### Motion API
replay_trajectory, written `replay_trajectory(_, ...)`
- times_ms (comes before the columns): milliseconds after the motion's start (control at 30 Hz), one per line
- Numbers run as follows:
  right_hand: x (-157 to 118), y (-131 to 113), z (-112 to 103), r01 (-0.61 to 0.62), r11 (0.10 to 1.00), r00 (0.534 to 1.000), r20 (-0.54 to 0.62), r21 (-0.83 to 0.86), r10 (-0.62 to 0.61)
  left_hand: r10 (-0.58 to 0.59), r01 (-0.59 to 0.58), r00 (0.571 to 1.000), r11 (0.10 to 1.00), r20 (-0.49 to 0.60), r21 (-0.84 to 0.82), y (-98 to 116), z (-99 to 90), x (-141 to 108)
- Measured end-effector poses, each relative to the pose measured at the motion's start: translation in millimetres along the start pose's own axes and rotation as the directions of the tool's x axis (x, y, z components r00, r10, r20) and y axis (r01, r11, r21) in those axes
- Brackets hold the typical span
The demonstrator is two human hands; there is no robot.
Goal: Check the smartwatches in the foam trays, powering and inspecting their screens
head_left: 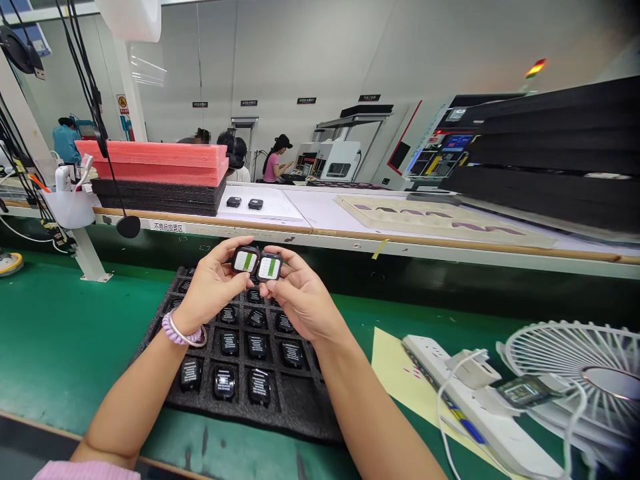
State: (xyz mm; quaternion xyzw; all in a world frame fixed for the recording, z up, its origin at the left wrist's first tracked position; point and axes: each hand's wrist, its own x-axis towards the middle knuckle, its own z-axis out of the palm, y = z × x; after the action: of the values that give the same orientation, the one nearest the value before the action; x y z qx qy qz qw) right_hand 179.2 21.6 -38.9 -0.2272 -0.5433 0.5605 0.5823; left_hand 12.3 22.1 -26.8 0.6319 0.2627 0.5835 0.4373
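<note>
Two rounded-square black devices (246, 259) (270, 267) are being held up side by side, above the far part of a dark foam tray (225, 412), their white faces showing green upright bars. The left hand (215, 280) is pinching the left device, and the right hand (300, 300) the right one, both half-closed; their edges are seemingly touching, so any shift would probably be needing light, even fingertip pressure.

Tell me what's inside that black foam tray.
The foam tray holds rows of small black devices, many with white print facing up. Your left hand, right hand and right forearm cover some far and right-side pockets; I can't see what's in those.
</note>
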Motion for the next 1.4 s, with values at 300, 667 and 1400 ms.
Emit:
replay_trajectory(300,2.4,3.1,-3.0,-0.032,0.998,0.999,0.009,0.047,0.032,0.052,-0.045,0.997,0.993,-0.062,0.113,1.8,-3.3,1.3)
replay_trajectory(667,-0.5,2.2,-2.0,-0.002,1.000,1.000,0.030,-0.006,0.003,0.047,-0.045,0.998,0.998,-0.042,0.047,-2.2,-2.4,1.0)
replay_trajectory(1400,2.9,5.4,-4.2,0.012,0.997,0.998,-0.064,-0.070,-0.016,0.003,0.002,0.998,0.997,-0.066,0.074,0.9,-2.3,0.4)
